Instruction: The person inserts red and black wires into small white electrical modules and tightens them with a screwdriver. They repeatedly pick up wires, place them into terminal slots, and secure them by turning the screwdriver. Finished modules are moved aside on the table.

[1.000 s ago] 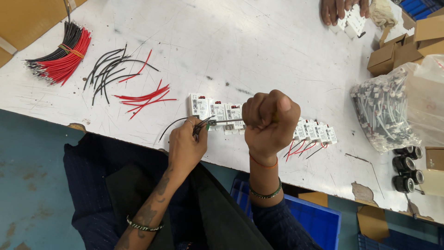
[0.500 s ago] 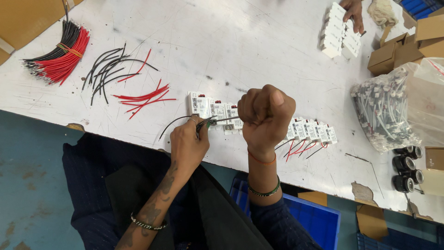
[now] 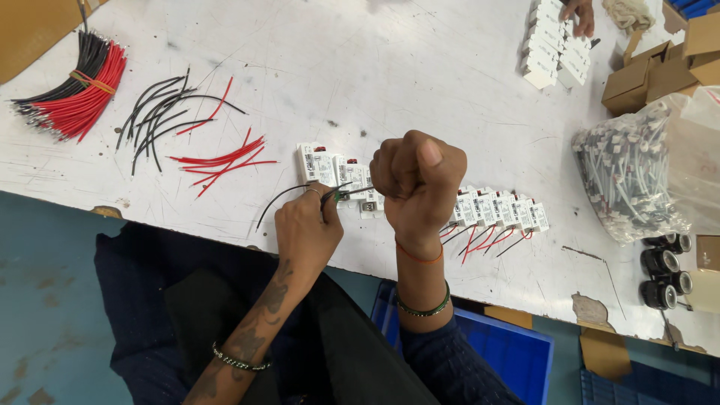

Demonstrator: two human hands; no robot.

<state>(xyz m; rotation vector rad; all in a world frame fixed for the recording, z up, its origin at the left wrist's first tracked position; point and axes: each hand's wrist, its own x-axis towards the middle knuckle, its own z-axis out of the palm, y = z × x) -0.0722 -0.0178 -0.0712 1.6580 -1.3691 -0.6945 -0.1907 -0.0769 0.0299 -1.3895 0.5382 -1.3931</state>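
My left hand [image 3: 306, 229] pinches a black wire [image 3: 276, 201] against a small white module [image 3: 352, 180] at the table's near edge. The module is one of a short row of white modules [image 3: 319, 163]. My right hand [image 3: 417, 186] is a closed fist held just right of the left one. A thin dark tool shaft [image 3: 339, 190] runs from under the fist to the module; its handle is hidden inside the fist. To the right lies a row of white modules with red and black leads [image 3: 499, 211].
A banded bundle of red and black wires [image 3: 71, 96] lies far left, with loose black wires [image 3: 159, 112] and red wires [image 3: 221, 159] beside it. Another person's hand [image 3: 579, 15] rests by stacked white modules [image 3: 551, 46]. A bag of cables [image 3: 626, 180], cardboard boxes [image 3: 652, 75] and black cylinders [image 3: 664, 271] are on the right. A blue bin [image 3: 506, 352] sits below the table edge.
The other person's hand has set a stack of white modules down at the far right. My right fist has shifted slightly up and left; my left hand stays on the wire.
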